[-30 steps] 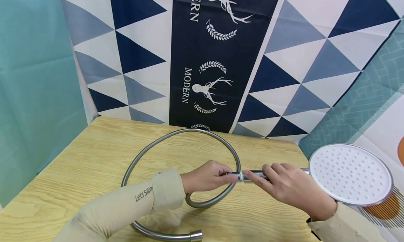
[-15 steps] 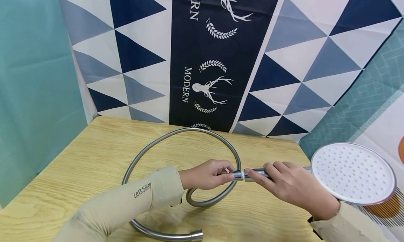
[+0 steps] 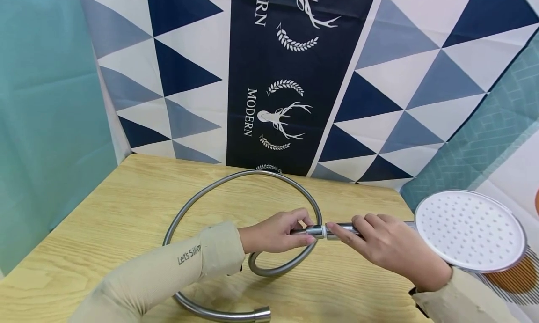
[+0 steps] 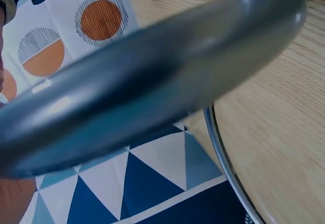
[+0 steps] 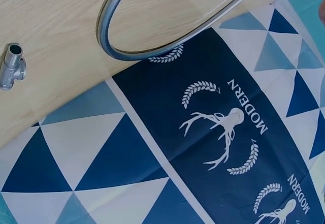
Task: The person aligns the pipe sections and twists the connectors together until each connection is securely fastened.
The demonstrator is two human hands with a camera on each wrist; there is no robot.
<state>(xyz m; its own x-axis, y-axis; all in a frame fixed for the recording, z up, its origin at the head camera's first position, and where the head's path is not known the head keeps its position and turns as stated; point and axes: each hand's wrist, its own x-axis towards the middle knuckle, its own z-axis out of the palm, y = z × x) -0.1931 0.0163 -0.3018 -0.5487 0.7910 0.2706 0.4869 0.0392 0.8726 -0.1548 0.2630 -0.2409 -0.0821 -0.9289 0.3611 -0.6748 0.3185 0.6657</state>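
A large white shower head (image 3: 469, 231) with a chrome handle hangs at the right in the head view. My right hand (image 3: 387, 255) grips its handle, with the index finger laid along it toward the threaded end. My left hand (image 3: 273, 231) has thumb and fingers around the chrome nut (image 3: 315, 231) at one end of a grey metal shower hose (image 3: 252, 172). Nut and handle end meet in line, with a thin white ring between them. In the left wrist view a blurred stretch of the hose (image 4: 152, 87) crosses close to the camera; the right wrist view shows its loop (image 5: 104, 31).
The hose's other end, with a conical nut (image 3: 262, 314), lies near the front edge of the wooden table (image 3: 105, 248). A small chrome angle valve (image 5: 12, 66) stands on the table in the right wrist view. Patterned cloth (image 3: 269, 79) hangs behind the table.
The left thumb and fingers have shifted around the nut and now sit wider apart, with more of the nut showing. The right hand keeps its grip on the handle.
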